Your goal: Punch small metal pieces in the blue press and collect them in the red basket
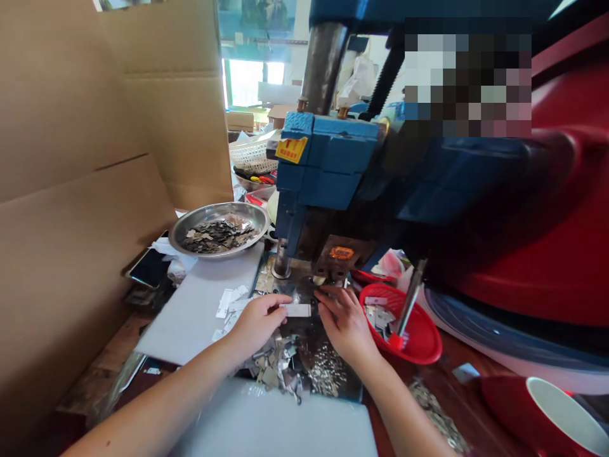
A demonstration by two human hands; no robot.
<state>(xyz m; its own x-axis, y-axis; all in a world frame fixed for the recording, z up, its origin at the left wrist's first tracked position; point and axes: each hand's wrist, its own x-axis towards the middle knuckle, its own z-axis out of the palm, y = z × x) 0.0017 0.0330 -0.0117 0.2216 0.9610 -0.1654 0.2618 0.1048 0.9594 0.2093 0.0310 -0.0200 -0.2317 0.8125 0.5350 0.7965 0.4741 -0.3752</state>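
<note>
My left hand [261,320] pinches a small white rectangular metal plate [298,310] by its left end, just in front of a blue press [328,165]. On the right, my right hand [343,317] has its fingers bent together at the foot of the press tool [339,257]; anything at its fingertips is too small to make out. Below both hands lie loose flat metal pieces [271,368] and a scatter of tiny shiny parts [327,373] on the press bed. More white plates [231,303] are heaped beside my left wrist.
A steel bowl [259,238] of dark metal pieces stands at the back left, by a tall cardboard sheet [181,127]. To the right are a red basket [431,349] with plates, a metal lever [412,298] and a large red wheel guard [561,254]. A phone [150,268] lies far left.
</note>
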